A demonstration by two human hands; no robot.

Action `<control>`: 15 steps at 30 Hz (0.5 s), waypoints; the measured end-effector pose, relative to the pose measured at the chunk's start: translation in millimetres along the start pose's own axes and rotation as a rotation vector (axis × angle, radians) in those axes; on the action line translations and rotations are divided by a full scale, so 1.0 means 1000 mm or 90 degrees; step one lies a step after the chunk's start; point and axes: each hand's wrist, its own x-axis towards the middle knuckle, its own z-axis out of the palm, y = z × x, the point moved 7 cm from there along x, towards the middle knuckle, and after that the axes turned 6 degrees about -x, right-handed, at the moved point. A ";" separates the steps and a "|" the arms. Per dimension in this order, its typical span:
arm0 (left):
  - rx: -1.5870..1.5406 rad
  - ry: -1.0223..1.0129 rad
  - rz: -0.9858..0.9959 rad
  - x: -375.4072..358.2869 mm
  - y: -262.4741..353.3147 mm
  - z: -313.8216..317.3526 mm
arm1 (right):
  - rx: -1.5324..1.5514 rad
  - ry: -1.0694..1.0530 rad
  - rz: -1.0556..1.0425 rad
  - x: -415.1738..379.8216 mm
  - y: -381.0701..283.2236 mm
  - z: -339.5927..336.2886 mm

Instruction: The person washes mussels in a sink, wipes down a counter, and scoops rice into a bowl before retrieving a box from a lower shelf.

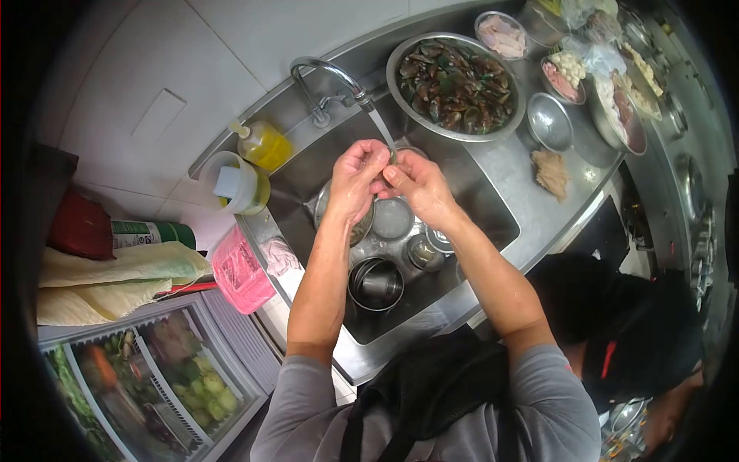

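Note:
Water runs from the faucet [327, 77] onto my two hands, which meet above the sink [493, 208]. Between the fingertips of my left hand [359, 173] and my right hand [419, 185] is a small greenish mussel [393, 157], mostly covered by the fingers. Both hands are closed on it. Beyond them, on the counter, a large steel bowl [517, 115] is heaped with dark mussels [458, 85]. Below my hands, the sink holds a metal bowl partly hidden by my left forearm, stacked dark pots [376, 283] and metal containers [425, 252].
A yellow soap bottle [264, 146] and a plastic tub [235, 183] stand left of the sink. On the right counter are an empty steel bowl [550, 122], a brown cloth [550, 174] and bowls of food. A person in black [623, 323] is close at my right.

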 end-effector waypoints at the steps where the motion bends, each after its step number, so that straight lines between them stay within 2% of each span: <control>1: 0.005 -0.004 -0.007 -0.002 0.000 0.002 | 0.009 0.002 -0.007 -0.002 0.001 0.001; 11: 0.061 -0.012 -0.030 -0.017 -0.011 -0.003 | 0.023 0.033 -0.020 -0.015 0.013 0.004; 15: 0.074 -0.003 -0.025 -0.020 -0.015 -0.008 | 0.075 0.028 0.026 -0.016 0.028 0.004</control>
